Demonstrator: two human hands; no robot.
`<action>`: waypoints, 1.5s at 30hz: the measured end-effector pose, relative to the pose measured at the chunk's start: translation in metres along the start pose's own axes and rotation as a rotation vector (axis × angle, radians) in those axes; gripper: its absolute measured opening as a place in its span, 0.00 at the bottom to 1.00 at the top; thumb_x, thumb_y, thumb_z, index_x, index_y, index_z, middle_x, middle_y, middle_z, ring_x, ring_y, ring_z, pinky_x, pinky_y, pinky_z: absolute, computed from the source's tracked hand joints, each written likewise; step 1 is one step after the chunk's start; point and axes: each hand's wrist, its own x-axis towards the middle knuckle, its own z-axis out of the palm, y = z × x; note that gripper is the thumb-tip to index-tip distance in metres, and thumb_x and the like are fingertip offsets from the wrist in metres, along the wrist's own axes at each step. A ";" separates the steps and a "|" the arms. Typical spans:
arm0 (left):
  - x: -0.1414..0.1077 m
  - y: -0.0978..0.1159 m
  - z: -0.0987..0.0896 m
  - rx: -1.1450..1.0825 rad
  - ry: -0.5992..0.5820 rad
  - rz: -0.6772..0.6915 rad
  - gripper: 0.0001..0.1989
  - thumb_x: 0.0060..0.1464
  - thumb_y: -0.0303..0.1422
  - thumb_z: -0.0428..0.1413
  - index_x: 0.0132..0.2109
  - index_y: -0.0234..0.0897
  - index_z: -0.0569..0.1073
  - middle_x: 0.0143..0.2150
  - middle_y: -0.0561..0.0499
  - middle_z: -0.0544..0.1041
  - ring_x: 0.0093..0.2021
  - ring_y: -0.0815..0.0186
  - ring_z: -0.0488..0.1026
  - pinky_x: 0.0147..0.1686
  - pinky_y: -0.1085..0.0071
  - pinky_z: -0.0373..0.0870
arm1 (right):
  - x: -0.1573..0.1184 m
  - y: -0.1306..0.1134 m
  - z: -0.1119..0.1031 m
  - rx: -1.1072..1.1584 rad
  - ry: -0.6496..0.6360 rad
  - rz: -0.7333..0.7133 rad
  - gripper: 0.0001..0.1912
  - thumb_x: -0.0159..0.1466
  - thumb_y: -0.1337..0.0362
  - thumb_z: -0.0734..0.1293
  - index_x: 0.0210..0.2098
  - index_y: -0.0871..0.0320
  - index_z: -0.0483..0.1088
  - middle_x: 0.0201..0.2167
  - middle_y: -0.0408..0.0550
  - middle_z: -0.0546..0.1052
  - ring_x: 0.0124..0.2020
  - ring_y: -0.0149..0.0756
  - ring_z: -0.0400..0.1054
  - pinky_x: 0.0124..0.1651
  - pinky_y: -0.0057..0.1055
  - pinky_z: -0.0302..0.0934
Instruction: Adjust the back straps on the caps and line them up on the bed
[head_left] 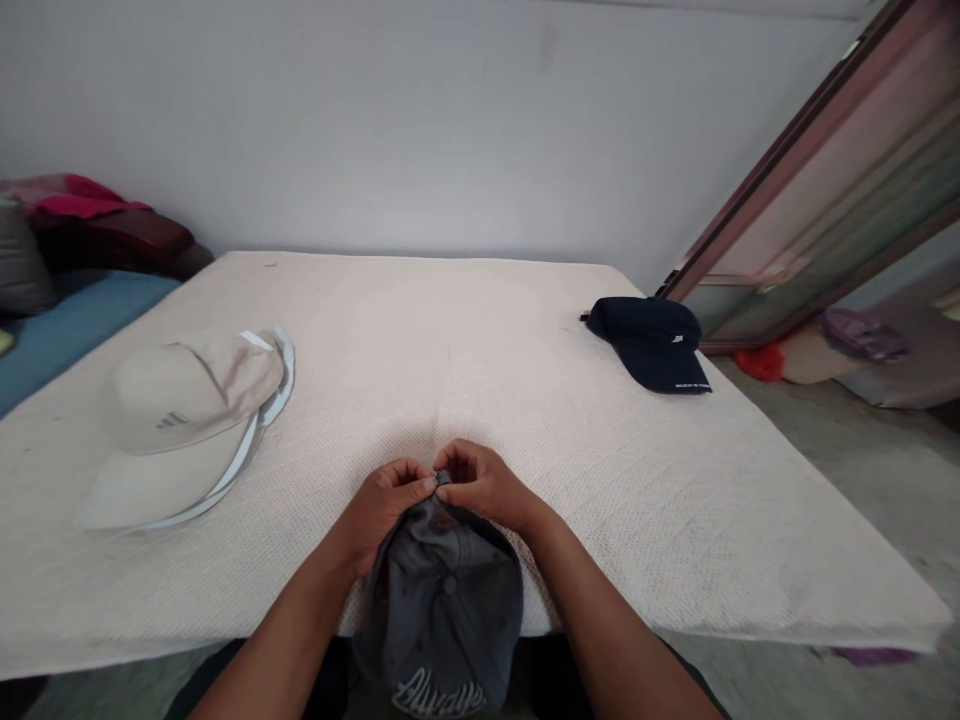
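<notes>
A dark grey baseball cap [450, 610] with white stitched lettering lies at the table's front edge, its front toward me. My left hand [394, 500] pinches the left side of the cap's back strap. From the other side, my right hand [476, 482] grips the same strap between thumb and fingers. The fingertips of both hands nearly meet there, and the strap's fastening is mostly hidden by them. To the left rests a stack of pale caps [180, 410], the top one beige with a three-stripe logo. A navy cap [649, 340] sits at the right.
A white textured cloth covers the table [450, 330], which reaches a pale wall [420, 130]. Beyond its left edge are a blue surface [97, 305] and a pink cloth [82, 195]. A framed glass door [817, 180] stands at the right.
</notes>
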 end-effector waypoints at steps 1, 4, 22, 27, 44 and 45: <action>0.000 0.000 -0.001 0.008 -0.002 -0.003 0.11 0.43 0.33 0.64 0.29 0.34 0.70 0.22 0.55 0.72 0.21 0.73 0.67 0.23 0.76 0.61 | 0.000 0.000 0.000 0.005 -0.005 -0.003 0.12 0.50 0.69 0.70 0.34 0.58 0.68 0.27 0.40 0.67 0.28 0.27 0.60 0.31 0.26 0.55; 0.001 -0.001 -0.002 -0.001 -0.022 -0.031 0.11 0.42 0.32 0.65 0.29 0.33 0.70 0.22 0.54 0.72 0.21 0.72 0.67 0.24 0.76 0.62 | 0.000 0.001 0.000 0.015 -0.020 0.007 0.11 0.51 0.69 0.69 0.35 0.58 0.69 0.27 0.40 0.68 0.28 0.28 0.61 0.32 0.27 0.56; -0.004 0.000 0.000 0.154 0.120 0.070 0.07 0.46 0.31 0.56 0.25 0.36 0.66 0.23 0.55 0.70 0.23 0.70 0.65 0.24 0.74 0.59 | -0.001 -0.002 0.001 -0.003 0.014 0.000 0.09 0.50 0.69 0.69 0.31 0.59 0.66 0.26 0.39 0.66 0.27 0.27 0.60 0.30 0.27 0.54; -0.006 0.002 0.002 0.160 0.132 0.090 0.09 0.46 0.31 0.55 0.23 0.37 0.63 0.19 0.58 0.64 0.21 0.71 0.60 0.22 0.74 0.57 | 0.000 -0.003 0.001 -0.051 -0.015 0.015 0.09 0.50 0.71 0.68 0.31 0.59 0.67 0.26 0.40 0.67 0.28 0.27 0.60 0.31 0.26 0.55; -0.006 0.007 0.002 -0.136 -0.117 -0.038 0.07 0.48 0.31 0.60 0.28 0.31 0.73 0.22 0.52 0.73 0.21 0.72 0.67 0.23 0.77 0.62 | -0.007 -0.014 -0.010 0.366 -0.159 0.171 0.12 0.55 0.63 0.70 0.37 0.59 0.68 0.25 0.39 0.68 0.20 0.22 0.59 0.21 0.22 0.51; -0.006 0.007 0.002 -0.154 -0.107 -0.032 0.07 0.49 0.31 0.59 0.27 0.31 0.73 0.22 0.52 0.73 0.21 0.72 0.67 0.23 0.77 0.62 | -0.008 -0.015 -0.012 0.377 -0.168 0.185 0.11 0.56 0.62 0.69 0.38 0.59 0.68 0.24 0.39 0.68 0.20 0.23 0.60 0.21 0.22 0.51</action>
